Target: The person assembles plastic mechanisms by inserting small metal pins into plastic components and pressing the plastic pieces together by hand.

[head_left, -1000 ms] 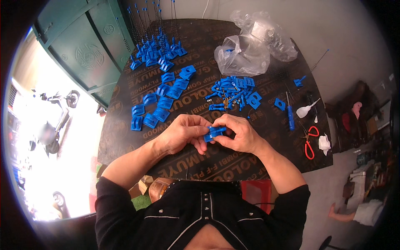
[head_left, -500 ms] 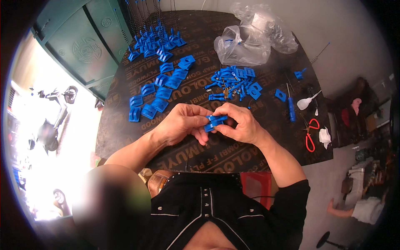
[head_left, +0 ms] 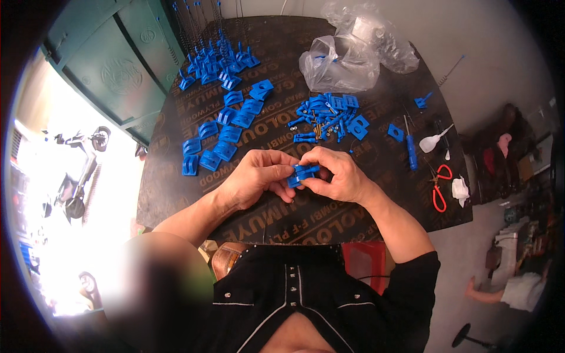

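Observation:
Between both hands, above the near part of the dark table, is a small blue plastic part (head_left: 302,174) with a raised clip-like piece on it. My left hand (head_left: 265,176) grips its left side, thumb on top and fingers curled beneath. My right hand (head_left: 335,175) pinches its right side with thumb and forefinger. Fingers cover some of the part, so its exact fit cannot be made out. Just beyond the hands lies a pile of small blue pieces and brass-coloured screws (head_left: 326,117). Curved blue plates (head_left: 226,150) lie in loose rows to the left.
Blue bases with upright black springs (head_left: 215,62) crowd the far left corner. Clear plastic bags (head_left: 347,62) sit at the back. Along the right are a blue screwdriver (head_left: 411,153), red-handled pliers (head_left: 439,191), a white squeeze bottle (head_left: 432,143) and crumpled white tissue (head_left: 461,191).
The blue part has turned slightly between my fingers. Both hands stay in nearly the same place, and the view has shifted a little.

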Tool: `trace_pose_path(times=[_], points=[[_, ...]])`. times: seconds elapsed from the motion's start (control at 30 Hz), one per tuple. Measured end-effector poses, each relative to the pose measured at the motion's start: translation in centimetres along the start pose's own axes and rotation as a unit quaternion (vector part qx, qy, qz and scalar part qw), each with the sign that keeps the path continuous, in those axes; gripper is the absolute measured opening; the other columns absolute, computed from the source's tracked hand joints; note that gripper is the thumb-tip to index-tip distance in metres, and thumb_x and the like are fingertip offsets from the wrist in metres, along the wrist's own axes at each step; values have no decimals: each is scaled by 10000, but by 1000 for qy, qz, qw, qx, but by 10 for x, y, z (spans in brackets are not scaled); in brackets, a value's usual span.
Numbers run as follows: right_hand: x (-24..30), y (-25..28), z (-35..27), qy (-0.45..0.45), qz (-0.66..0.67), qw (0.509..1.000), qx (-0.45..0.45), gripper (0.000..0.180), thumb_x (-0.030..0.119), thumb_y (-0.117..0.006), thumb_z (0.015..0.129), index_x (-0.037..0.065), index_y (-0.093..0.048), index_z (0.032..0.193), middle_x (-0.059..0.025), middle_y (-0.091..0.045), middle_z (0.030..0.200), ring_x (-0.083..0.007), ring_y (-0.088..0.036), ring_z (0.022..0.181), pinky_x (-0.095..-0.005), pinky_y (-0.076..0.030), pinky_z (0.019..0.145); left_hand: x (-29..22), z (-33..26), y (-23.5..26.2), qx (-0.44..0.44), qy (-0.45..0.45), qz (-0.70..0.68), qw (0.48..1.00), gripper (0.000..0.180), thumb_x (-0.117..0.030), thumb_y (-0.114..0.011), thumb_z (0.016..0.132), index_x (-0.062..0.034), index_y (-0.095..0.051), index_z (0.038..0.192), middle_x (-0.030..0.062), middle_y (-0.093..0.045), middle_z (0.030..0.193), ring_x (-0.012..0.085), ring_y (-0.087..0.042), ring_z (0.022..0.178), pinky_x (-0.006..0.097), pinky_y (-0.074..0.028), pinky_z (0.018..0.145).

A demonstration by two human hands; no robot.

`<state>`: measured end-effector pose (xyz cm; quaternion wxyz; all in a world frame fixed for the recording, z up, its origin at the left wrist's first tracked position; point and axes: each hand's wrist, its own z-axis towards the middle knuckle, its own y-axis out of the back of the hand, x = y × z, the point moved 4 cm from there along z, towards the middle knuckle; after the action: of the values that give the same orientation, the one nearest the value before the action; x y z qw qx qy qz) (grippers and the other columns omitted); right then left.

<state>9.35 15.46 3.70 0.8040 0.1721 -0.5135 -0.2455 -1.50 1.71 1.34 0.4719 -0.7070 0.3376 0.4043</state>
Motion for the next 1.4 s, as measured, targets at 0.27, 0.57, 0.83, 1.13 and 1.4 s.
trace_pose_path(times=[0.27, 0.57, 0.83, 1.13, 1.4], points=[[0, 0, 0, 6, -14, 1000, 10, 287, 72, -727, 770, 34, -581, 1014, -66, -632, 866, -147, -578, 605, -283, -468, 532, 2, -1, -1, 10, 19, -36, 999, 221, -123, -577, 936, 81, -586, 1019, 140, -664, 855, 199, -673, 662, 297, -590, 591], [-6, -1, -1, -15, 0, 999, 41, 308, 87, -738, 776, 36, -593, 1042, -60, -636, 902, -128, -579, 627, -272, -468, 542, 6, 1, 1, 22, 47, -28, 998, 256, -163, -542, 956, 85, -559, 1018, 176, -661, 854, 235, -679, 636, 332, -594, 569], [-9, -2, -1, -34, 41, 998, 36, 299, 67, -731, 775, 43, -604, 1043, -39, -641, 885, -99, -564, 661, -235, -446, 568, 6, 3, 1, 43, 44, -26, 998, 299, -152, -491, 954, 115, -542, 1080, 209, -661, 875, 275, -690, 682, 367, -600, 634], [-4, -2, 0, -25, 13, 999, 41, 296, 104, -741, 794, 29, -601, 1043, -56, -644, 898, -122, -586, 644, -267, -481, 560, 3, 1, 1, 40, 43, -33, 998, 286, -125, -465, 956, 112, -538, 1099, 208, -664, 872, 279, -691, 691, 369, -603, 647], [-12, 0, -2, -28, -6, 1000, 8, 267, 104, -734, 802, 29, -611, 1027, -65, -642, 882, -120, -566, 622, -268, -470, 550, 4, -1, -8, -6, -4, -28, 1000, 267, -71, -485, 953, 98, -492, 1160, 156, -610, 961, 246, -674, 771, 346, -605, 659]])
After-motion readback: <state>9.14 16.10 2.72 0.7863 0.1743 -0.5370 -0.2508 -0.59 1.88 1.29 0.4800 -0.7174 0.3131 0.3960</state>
